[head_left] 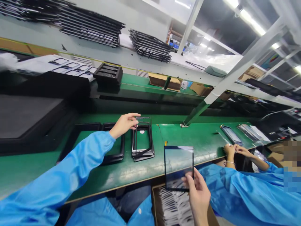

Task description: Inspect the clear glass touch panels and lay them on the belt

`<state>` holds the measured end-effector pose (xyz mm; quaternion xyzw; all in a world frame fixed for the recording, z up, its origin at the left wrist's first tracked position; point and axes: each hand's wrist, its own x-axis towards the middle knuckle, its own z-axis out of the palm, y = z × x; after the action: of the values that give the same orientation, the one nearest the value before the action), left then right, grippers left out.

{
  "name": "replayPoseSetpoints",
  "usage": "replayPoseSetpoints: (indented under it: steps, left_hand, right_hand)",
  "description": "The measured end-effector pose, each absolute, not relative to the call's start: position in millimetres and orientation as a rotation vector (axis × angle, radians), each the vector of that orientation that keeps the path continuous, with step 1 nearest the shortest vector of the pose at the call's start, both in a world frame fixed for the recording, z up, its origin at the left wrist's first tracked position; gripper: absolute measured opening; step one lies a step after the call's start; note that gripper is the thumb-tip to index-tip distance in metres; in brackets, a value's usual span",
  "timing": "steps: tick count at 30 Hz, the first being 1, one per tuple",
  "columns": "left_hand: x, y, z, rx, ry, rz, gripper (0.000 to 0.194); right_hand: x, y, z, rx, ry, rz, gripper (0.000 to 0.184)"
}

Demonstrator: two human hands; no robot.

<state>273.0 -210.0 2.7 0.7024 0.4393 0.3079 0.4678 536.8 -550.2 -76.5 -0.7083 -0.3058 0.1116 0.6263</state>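
Observation:
My right hand [199, 193] grips a see-through glass touch panel [177, 161] with a black border by its lower right corner, upright in front of the bench edge. A small orange flex tail [166, 143] sticks up from the panel's top left. My left hand [125, 125] is closed, thumb and fingers pinching the upper left side of a thin black frame [150, 133]. That frame is tilted above a small stack of similar frames [144, 157] lying on the green bench. Left of the stack lie larger black frames [113, 160], partly behind my left sleeve.
Stacked black frames [91, 28] lie on the shelf above. A dark foam block [28, 116] stands at left, and a slanted post [199, 111] rises from the bench. At right, a co-worker's hands [231, 152] handle a clear piece near several panels [231, 135].

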Motion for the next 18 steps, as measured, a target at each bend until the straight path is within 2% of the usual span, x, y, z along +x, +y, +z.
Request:
replayPoseSetpoints:
  steps: [3, 6, 12, 18]
  left_hand:
    - [250.2, -257.2, 15.0, 1.545, 0.927, 0.855, 0.056]
    - [227.1, -301.9, 19.7, 1.381, 0.859, 0.922, 0.054]
    - [201.0, -348.3, 19.3, 1.318, 0.930, 0.991, 0.037]
    - [189.6, -352.6, 9.7, 1.285, 0.908, 1.056, 0.032]
  right_hand:
    - [496.1, -528.5, -69.7, -1.431, -0.563, 0.586, 0.065]
    - [459.4, -510.2, -71.0, -1.334, -0.563, 0.742, 0.062]
    - [421.2, -491.7, -82.2, -1.308, -0.593, 0.842, 0.061]
    - [413.1, -485.0, -90.6, -1.336, -0.626, 0.867, 0.061]
